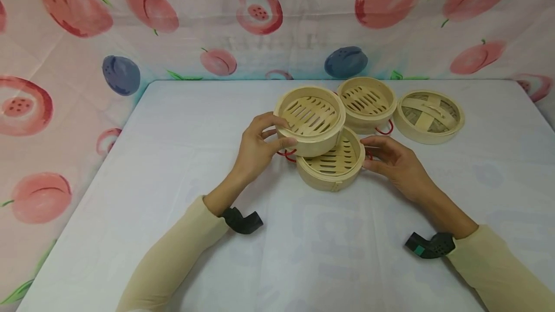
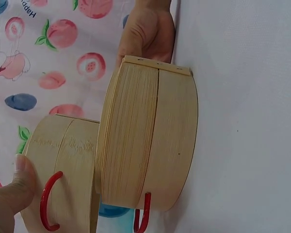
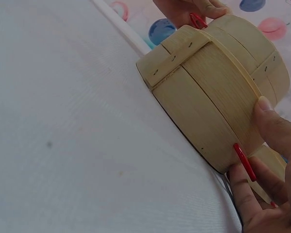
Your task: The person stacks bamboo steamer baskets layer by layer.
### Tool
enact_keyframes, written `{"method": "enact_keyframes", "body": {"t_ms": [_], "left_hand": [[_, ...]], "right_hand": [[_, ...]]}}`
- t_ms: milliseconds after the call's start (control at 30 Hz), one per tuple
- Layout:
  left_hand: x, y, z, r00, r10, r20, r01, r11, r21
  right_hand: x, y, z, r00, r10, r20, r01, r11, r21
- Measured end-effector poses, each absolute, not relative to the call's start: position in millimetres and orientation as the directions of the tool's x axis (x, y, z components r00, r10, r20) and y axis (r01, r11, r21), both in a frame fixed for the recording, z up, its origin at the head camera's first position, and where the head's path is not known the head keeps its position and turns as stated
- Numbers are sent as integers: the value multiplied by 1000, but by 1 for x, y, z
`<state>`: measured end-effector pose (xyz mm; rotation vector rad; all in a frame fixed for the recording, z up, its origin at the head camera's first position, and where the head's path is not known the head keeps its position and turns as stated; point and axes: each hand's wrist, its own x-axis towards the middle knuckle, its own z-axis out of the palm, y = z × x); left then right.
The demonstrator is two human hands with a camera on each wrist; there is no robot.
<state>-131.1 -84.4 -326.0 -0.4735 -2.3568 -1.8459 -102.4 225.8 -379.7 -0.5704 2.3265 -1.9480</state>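
Observation:
My left hand (image 1: 256,146) grips one bamboo steamer tier (image 1: 310,148) by its left rim, fingers over the edge and thumb on the side wall. This tier is tilted and overlaps the back of a lower steamer tier (image 1: 321,183). My right hand (image 1: 399,165) holds the lower tier at its right side. In the right wrist view the thumb presses near its rim, and the fingers reach below by a red loop handle (image 3: 245,162). Another red handle (image 2: 47,199) shows on the upper tier in the left wrist view. Both tiers have slatted bottoms.
Behind on the right, a third steamer tier (image 1: 347,113) with red handles stands on the white-covered table (image 1: 173,187). Beside it lies the woven steamer lid (image 1: 427,136) with a strap across its top. A fruit-printed cloth (image 1: 182,42) hangs along the table's back and left.

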Motion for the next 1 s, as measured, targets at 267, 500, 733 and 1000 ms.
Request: {"method": "enact_keyframes", "body": {"t_ms": [267,500,733,1000], "left_hand": [[-128,-80,-327,-945,197,260,298,200,933],[-125,-78,-329,-942,220,252,292,172,941],[-118,-75,-329,-946,226,233,270,151,951],[-116,-72,-327,-938,234,256,300,176,938]], "right_hand": [[-102,227,-379,-929,-314,193,-239,114,-964],[-103,227,-380,-931,-315,187,-233,114,-966],[-102,227,-380,-935,-310,175,-220,120,-968],[-102,227,-377,-929,-314,194,-255,169,-952]]}}
